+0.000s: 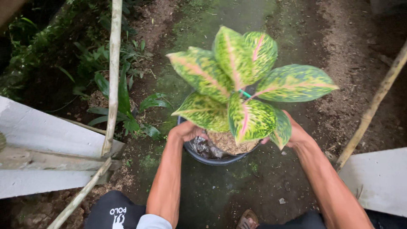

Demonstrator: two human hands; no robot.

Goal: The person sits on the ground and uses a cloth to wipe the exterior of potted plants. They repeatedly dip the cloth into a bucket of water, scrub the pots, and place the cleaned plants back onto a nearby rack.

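Both forearms reach down, hands on a dark pot held over mossy ground.
Left hand (186,130) and right hand (296,133) each have their grip clamped on the black pot (212,157); its pink-veined green plant (237,80) spreads above, bamboo pole (113,76) standing left.

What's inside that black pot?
The black pot holds a plant with green-yellow, pink-veined leaves, brown potting mix and a bit of dark plastic. Leaves hide the far side, the stem base and part of both hands.
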